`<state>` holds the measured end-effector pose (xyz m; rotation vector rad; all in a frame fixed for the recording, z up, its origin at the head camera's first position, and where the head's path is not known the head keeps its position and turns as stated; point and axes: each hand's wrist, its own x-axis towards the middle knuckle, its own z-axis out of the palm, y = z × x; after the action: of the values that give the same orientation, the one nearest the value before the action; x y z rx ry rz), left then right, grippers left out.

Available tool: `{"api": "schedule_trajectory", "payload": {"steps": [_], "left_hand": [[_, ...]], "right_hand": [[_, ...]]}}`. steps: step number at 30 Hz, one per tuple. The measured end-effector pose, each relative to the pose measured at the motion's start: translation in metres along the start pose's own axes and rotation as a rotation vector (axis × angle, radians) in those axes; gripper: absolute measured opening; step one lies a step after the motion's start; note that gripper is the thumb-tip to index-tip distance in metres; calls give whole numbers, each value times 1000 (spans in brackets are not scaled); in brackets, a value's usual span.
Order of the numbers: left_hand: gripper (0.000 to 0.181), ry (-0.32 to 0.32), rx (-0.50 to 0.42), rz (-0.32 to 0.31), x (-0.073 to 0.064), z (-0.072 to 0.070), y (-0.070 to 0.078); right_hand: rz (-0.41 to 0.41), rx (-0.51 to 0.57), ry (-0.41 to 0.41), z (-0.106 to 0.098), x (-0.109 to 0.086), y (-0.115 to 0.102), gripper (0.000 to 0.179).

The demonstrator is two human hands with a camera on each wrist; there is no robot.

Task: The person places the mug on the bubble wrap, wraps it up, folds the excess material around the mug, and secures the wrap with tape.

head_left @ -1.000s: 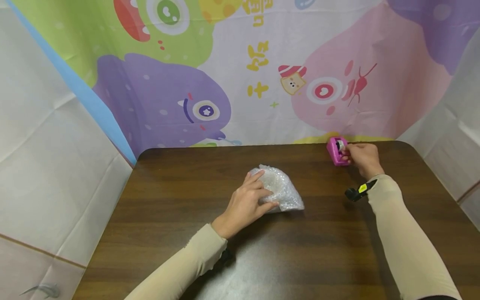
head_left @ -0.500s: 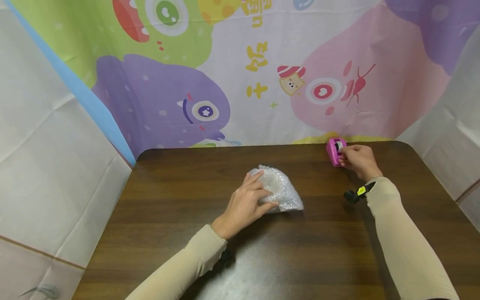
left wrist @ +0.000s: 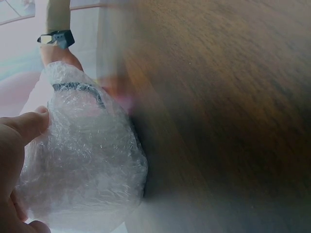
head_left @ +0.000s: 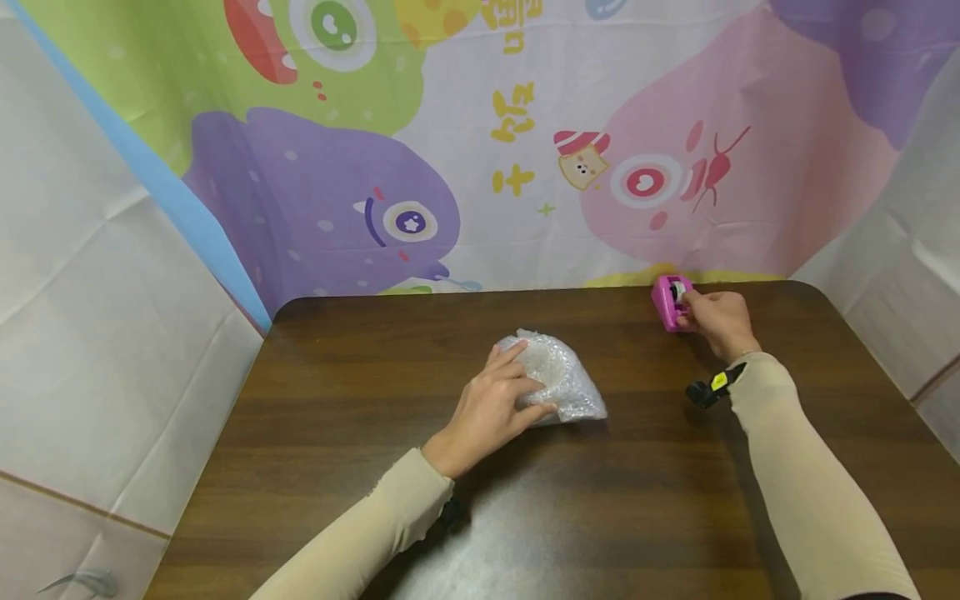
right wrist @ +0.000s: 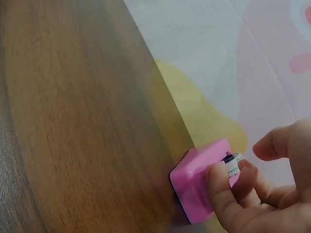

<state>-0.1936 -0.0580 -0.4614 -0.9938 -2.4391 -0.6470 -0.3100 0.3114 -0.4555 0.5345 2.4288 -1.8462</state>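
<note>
A package in clear bubble wrap [head_left: 566,379] stands on the brown table, its wrapped side filling much of the left wrist view. My left hand [head_left: 487,404] holds it from the left, with spread, bent fingers over its top. A dark curved line [left wrist: 80,87] shows through the plastic. At the table's far right edge stands a pink tape dispenser [right wrist: 194,177] with a small white roll [right wrist: 233,165] in it. My right hand [head_left: 722,321] grips at this dispenser, thumb along its pink side and fingertips close to the roll. Those fingers partly hide the dispenser's front.
Behind the table [head_left: 360,492] hangs a cartoon-print cloth [head_left: 517,242], reaching down to the far edge near the dispenser. Pale panels [head_left: 97,283] line both sides. A black wrist camera [head_left: 712,387] sticks out from the right sleeve.
My right hand has shifted slightly left, close at the tape dispenser, and its fingers have moved a little. The left hand and the bubble-wrapped package stay in place.
</note>
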Motion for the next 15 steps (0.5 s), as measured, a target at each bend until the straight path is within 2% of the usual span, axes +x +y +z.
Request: {"api": "schedule_trajectory", "payload": {"steps": [7,15], "left_hand": [[28,-3,-9,-3,0,0,0],[27,-3,-7,-1,0,0,0]], "right_hand": [[9,44,45,1,2,2,27],[22,-21,97,1,2,5,40]]}}
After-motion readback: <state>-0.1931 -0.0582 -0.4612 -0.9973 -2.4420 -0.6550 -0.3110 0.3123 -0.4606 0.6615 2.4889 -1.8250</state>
